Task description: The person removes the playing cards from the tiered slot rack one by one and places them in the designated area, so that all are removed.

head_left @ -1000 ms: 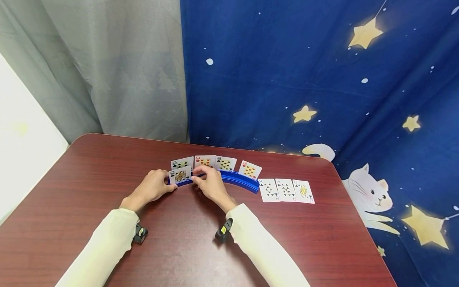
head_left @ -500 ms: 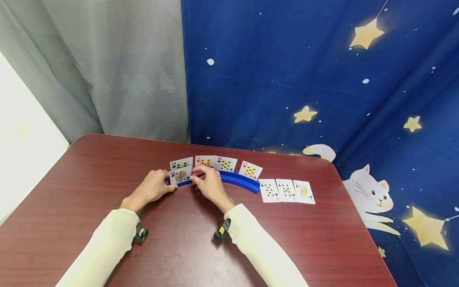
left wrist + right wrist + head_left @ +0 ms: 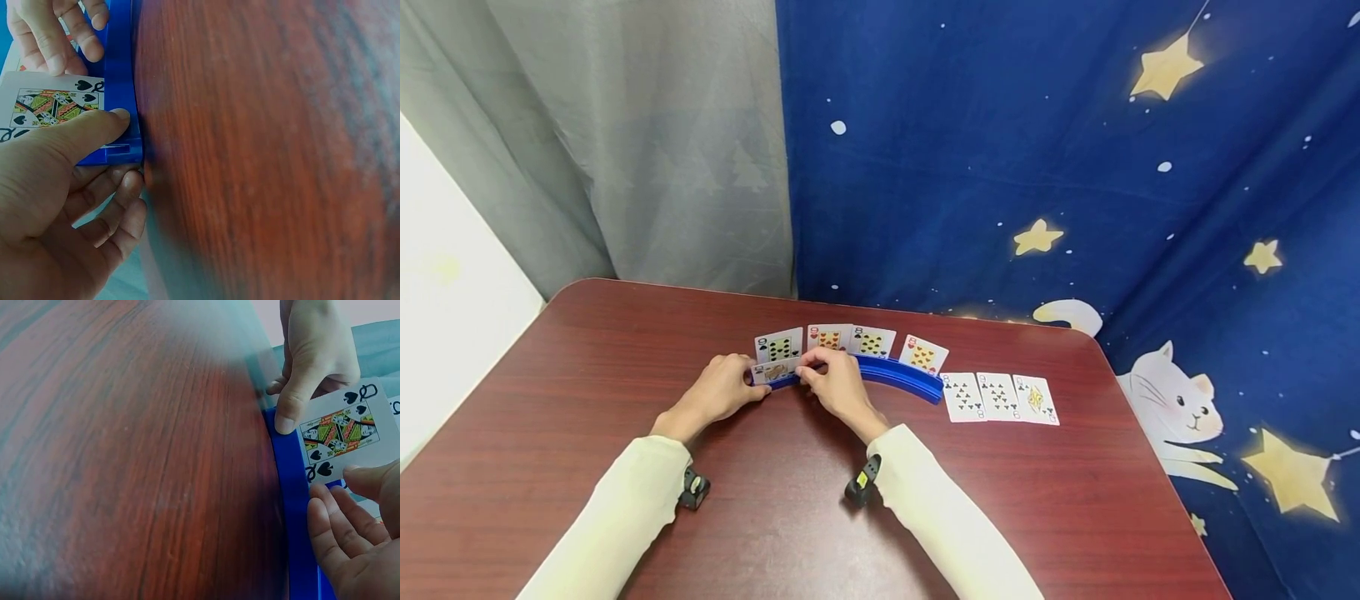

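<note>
My left hand (image 3: pixel 721 388) grips the left end of a curved blue card holder (image 3: pixel 901 377), with the thumb on its front face in the left wrist view. A queen of spades (image 3: pixel 339 432) stands in the front of the holder beside that thumb. With thumb and fingers, my right hand (image 3: pixel 838 385) pinches the queen at its right edge. Behind it, a spade card (image 3: pixel 779 343) stands in the back row. Farther along that row are a red heart card (image 3: pixel 829 336), a black-suited card (image 3: pixel 872 342) and another heart card (image 3: pixel 922 355).
To the right of the holder, a row of three club cards lies face up on the table: one (image 3: pixel 962 398) by the holder's end, a middle one (image 3: pixel 997 397) and a face card (image 3: pixel 1036 401). Curtains hang behind the reddish-brown wooden table (image 3: pixel 1075 500).
The queen of spades has dropped lower or tipped at the holder, so more of the spade card behind it shows. My right fingers moved slightly with it; my left hand stayed put.
</note>
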### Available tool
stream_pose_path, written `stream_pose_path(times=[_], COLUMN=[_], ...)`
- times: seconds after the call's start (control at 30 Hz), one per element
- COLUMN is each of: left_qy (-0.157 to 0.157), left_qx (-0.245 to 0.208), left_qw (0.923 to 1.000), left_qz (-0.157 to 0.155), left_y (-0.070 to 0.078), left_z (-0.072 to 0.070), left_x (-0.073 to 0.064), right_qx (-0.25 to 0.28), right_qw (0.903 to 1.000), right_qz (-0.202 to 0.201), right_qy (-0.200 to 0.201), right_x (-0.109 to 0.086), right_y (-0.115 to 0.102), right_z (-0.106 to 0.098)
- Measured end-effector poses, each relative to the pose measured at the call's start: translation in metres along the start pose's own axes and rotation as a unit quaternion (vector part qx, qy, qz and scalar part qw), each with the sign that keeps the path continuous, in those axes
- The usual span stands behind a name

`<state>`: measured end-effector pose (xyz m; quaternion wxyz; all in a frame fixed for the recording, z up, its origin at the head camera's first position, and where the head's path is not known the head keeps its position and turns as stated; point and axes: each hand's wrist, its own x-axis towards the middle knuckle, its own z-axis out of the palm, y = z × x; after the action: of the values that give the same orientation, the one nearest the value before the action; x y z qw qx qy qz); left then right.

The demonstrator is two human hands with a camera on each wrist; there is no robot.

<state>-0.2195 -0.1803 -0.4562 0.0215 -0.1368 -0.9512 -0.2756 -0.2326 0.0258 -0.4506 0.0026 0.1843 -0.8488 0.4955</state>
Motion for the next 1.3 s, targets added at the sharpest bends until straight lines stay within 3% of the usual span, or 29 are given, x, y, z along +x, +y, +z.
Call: stream_pose_path(times=[0.33,0.7,1.0,1.3], left_qy=[-0.003,-0.009,-0.006,-0.007], left_qx=[-0.007,0.003,0.005,0.005], left_qw=[1.0000,1.0000,1.0000,1.0000], left_qz=[0.003,0.000,0.003,0.002], left_y=[-0.001,-0.003,-0.002,0.000], left_z=[0.001,0.001,-0.001,-0.002], left_x=[0.001,0.000,0.000,0.000], right_qx=[0.005,0.004,0.052,0.077], right_qw=[0.9994,0.9972,0.9954,0.9926], right_qz=[-0.035,-0.072,-0.060,-0.010], right_qy=[-0.001,0.020,0.054,0.094], right_x=[-0.004,-0.026,-0.039,-0.052], right_y=[-0.003,-0.021,-0.013,0.011], right_z=[-0.020,-0.078,-0.138,-0.188])
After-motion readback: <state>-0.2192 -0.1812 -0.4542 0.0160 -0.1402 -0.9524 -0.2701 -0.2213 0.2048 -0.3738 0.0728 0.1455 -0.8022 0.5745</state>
